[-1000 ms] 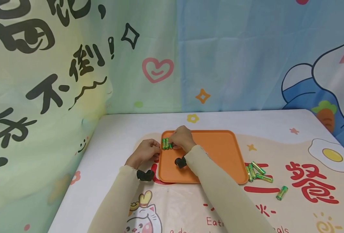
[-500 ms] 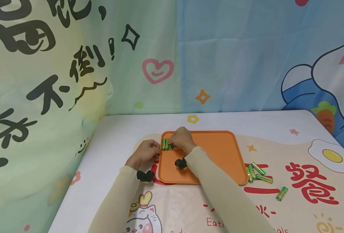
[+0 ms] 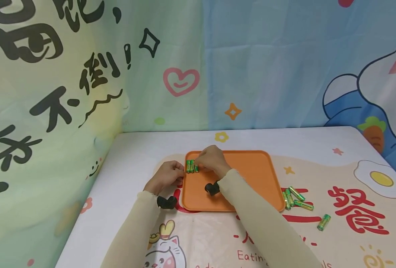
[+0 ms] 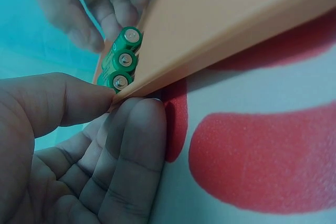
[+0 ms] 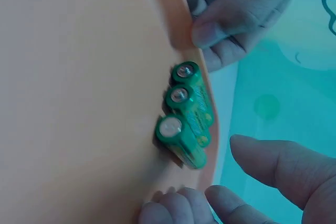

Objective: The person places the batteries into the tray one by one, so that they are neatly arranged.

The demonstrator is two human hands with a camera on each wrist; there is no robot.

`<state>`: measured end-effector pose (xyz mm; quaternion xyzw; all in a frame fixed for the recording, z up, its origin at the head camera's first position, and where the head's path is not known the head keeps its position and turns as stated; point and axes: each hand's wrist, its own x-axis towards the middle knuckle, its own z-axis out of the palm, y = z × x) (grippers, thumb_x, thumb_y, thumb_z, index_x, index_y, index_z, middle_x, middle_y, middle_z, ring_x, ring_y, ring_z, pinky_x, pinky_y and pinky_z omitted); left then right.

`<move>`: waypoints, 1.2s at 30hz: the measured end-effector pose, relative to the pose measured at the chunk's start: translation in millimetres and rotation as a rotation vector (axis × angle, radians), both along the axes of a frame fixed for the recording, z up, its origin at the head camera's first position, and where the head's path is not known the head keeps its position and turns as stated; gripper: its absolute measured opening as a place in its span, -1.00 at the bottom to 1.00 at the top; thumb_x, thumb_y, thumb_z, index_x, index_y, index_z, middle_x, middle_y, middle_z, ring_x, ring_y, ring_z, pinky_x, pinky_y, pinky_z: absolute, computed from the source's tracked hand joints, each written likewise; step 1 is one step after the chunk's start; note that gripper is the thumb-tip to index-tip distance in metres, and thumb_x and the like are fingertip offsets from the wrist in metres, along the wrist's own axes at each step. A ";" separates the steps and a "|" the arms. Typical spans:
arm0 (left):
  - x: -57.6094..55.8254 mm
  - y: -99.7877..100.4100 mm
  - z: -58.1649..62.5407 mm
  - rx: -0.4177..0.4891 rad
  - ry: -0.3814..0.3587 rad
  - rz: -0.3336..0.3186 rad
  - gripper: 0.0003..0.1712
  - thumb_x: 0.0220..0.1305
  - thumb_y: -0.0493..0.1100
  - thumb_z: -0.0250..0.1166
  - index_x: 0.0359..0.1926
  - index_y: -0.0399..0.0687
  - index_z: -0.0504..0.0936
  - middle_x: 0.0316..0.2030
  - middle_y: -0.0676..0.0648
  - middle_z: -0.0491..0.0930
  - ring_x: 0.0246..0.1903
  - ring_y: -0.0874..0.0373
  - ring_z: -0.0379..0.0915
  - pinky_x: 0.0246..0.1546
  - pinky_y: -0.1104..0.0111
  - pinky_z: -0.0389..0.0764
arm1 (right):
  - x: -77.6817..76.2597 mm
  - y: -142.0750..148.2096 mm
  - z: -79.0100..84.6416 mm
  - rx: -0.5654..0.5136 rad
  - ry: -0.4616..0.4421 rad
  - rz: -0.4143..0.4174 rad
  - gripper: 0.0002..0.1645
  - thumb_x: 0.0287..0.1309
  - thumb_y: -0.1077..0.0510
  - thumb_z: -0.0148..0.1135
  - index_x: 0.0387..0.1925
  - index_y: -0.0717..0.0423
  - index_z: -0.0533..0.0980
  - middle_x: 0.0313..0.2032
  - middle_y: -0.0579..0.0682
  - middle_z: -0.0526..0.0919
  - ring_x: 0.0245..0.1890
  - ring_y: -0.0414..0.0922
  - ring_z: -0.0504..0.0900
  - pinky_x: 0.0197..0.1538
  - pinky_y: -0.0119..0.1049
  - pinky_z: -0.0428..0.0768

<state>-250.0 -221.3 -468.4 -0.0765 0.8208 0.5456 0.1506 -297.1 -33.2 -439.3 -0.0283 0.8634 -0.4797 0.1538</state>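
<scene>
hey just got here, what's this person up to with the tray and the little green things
A person is handling green batteries at an orange tray. The left hand pinches the tray's left rim, while the right hand is beside three batteries lying side by side in the far left corner, with none between its thumb and fingers. One of the three faces the opposite way. Five more batteries lie on the table to the right of the tray.
</scene>
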 end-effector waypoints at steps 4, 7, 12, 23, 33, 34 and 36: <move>-0.2 5.2 -3.1 0.007 0.002 -0.011 -0.84 0.40 -0.29 0.23 -0.07 -0.30 0.59 -0.35 -0.14 0.65 -0.47 0.15 0.58 -0.38 0.38 0.72 | 3.5 18.0 2.4 -0.009 0.009 0.001 -0.86 0.13 0.14 0.48 -0.31 0.14 0.74 -0.41 -0.03 0.66 -0.50 -0.07 0.55 -0.35 -0.23 0.57; 0.3 8.9 -5.0 0.006 0.007 -0.020 -0.84 0.40 -0.29 0.23 -0.07 -0.31 0.59 -0.35 -0.14 0.64 -0.47 0.15 0.57 -0.37 0.38 0.73 | 6.5 34.3 4.0 -0.025 0.006 0.018 -0.60 0.19 0.10 0.46 0.04 0.17 0.71 -0.05 0.05 0.71 -0.37 -0.01 0.62 -0.18 -0.15 0.65; 1.2 15.0 -6.9 0.010 0.005 -0.036 -0.83 0.40 -0.29 0.23 -0.07 -0.30 0.58 -0.34 -0.15 0.64 -0.45 0.14 0.58 -0.35 0.37 0.73 | 13.3 67.2 7.9 -0.019 -0.010 0.036 -0.45 0.28 0.07 0.40 0.24 0.19 0.59 0.17 0.13 0.62 -0.24 0.06 0.64 -0.07 -0.09 0.65; 3.0 10.1 -4.3 -0.028 -0.006 -0.064 -0.79 0.43 -0.25 0.21 -0.02 -0.31 0.57 -0.27 -0.18 0.63 -0.38 0.08 0.59 -0.28 0.36 0.73 | 38.7 170.2 30.2 0.111 -0.016 -0.031 -0.52 0.33 0.05 0.31 0.18 0.22 0.60 0.20 0.18 0.56 0.08 0.10 0.55 0.11 -0.03 0.60; 5.8 -0.9 0.0 -0.063 0.006 -0.071 -0.75 0.45 -0.23 0.17 0.03 -0.32 0.54 -0.24 -0.18 0.63 -0.35 0.09 0.58 -0.27 0.36 0.71 | 68.1 256.3 13.6 0.259 -0.054 -0.115 -0.54 0.32 0.12 0.32 0.14 0.32 0.55 -0.03 0.21 0.60 -0.11 0.07 0.53 -0.07 -0.17 0.67; 6.0 -1.3 0.1 -0.066 0.006 -0.074 -0.74 0.46 -0.23 0.17 0.04 -0.32 0.53 -0.23 -0.18 0.63 -0.34 0.10 0.59 -0.26 0.36 0.71 | 70.5 261.2 10.6 0.266 -0.061 -0.116 -0.54 0.31 0.12 0.33 0.13 0.32 0.55 -0.06 0.20 0.61 -0.13 0.06 0.53 -0.10 -0.20 0.66; 6.2 -1.7 0.1 -0.070 0.003 -0.080 -0.74 0.47 -0.22 0.17 0.04 -0.32 0.53 -0.22 -0.18 0.63 -0.33 0.10 0.58 -0.25 0.37 0.71 | 74.6 267.8 4.2 0.268 -0.087 -0.123 -0.56 0.28 0.13 0.35 0.10 0.31 0.57 -0.11 0.17 0.60 -0.16 0.04 0.53 -0.15 -0.24 0.63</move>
